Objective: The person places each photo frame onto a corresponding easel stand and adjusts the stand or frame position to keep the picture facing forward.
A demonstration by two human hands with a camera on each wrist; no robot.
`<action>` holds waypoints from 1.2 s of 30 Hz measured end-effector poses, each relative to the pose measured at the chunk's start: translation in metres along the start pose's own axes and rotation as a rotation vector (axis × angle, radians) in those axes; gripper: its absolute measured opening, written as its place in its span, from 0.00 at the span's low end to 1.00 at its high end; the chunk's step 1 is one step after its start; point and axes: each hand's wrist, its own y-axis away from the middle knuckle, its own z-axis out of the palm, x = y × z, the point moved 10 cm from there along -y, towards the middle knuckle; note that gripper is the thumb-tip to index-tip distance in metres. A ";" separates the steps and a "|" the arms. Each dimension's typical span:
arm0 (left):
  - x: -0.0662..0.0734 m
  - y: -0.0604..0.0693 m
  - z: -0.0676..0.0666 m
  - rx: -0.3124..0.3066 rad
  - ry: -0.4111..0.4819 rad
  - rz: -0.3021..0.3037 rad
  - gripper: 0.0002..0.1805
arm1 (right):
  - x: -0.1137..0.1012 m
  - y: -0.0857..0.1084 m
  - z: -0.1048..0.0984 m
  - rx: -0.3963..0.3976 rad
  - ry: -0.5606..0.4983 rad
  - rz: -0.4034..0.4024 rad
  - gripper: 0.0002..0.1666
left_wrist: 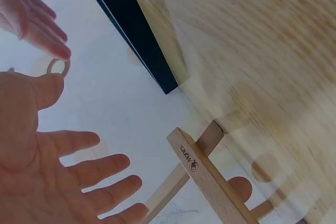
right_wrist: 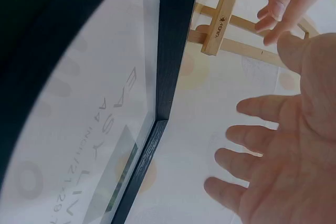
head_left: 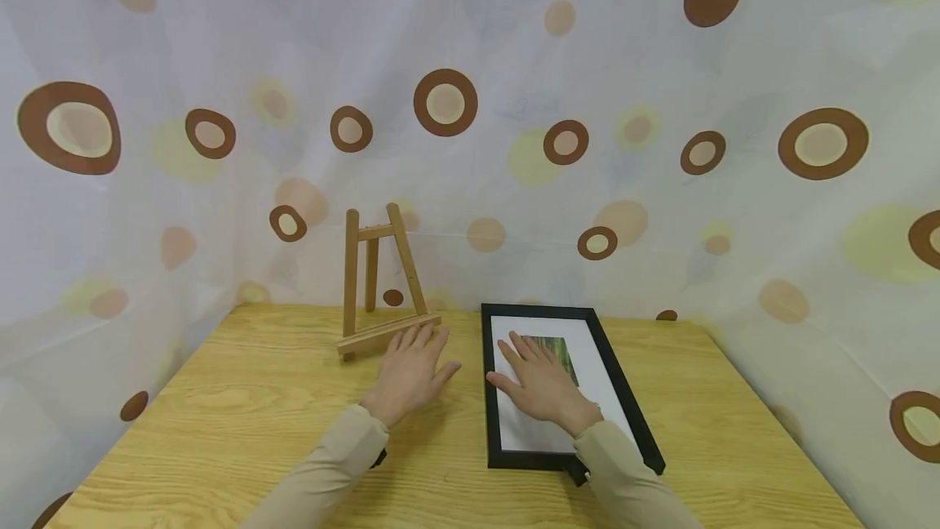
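Note:
A small wooden easel (head_left: 351, 268) stands at the back left of the table, its ledge (left_wrist: 210, 182) close to the left hand. The left hand (head_left: 410, 370) is held palm down with fingers spread, in front of the ledge; the left wrist view shows its palm (left_wrist: 31, 177) holding nothing. A black picture frame (head_left: 617, 366) lies flat to the right, with a white mat and a small green picture (head_left: 561, 356). Over it the right hand (head_left: 542, 382) hovers with spread fingers, covering part of the picture; its palm (right_wrist: 294, 156) holds nothing.
The wood-grain table (head_left: 257, 415) reaches a pale curtain (head_left: 499, 186) with brown and yellow circles at the back and sides. A small black piece (head_left: 578, 473) sticks out at the frame's front edge, beside the right sleeve.

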 end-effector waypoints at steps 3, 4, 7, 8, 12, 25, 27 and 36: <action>0.003 -0.001 -0.002 0.034 0.036 0.027 0.35 | 0.000 0.001 -0.004 0.014 -0.072 0.011 0.41; 0.003 -0.001 -0.002 0.040 0.054 0.033 0.35 | 0.000 0.001 -0.004 0.018 -0.092 0.017 0.42; 0.006 -0.002 -0.003 0.054 0.103 0.053 0.33 | 0.002 0.000 -0.008 0.047 -0.147 0.027 0.40; 0.006 -0.003 -0.003 0.058 0.119 0.058 0.32 | 0.003 0.001 -0.009 0.062 -0.164 0.026 0.39; 0.008 -0.004 0.001 0.049 0.198 0.059 0.30 | 0.010 0.002 -0.014 0.098 -0.236 0.041 0.35; 0.012 -0.010 0.023 -0.051 0.529 -0.023 0.24 | 0.054 0.013 -0.014 0.107 -0.496 0.174 0.27; 0.014 -0.011 0.027 -0.074 0.593 -0.040 0.23 | 0.060 0.016 -0.013 0.077 -0.537 0.185 0.27; 0.015 -0.011 0.054 -0.195 0.977 -0.201 0.21 | 0.081 0.028 0.004 -0.221 -0.946 0.207 0.37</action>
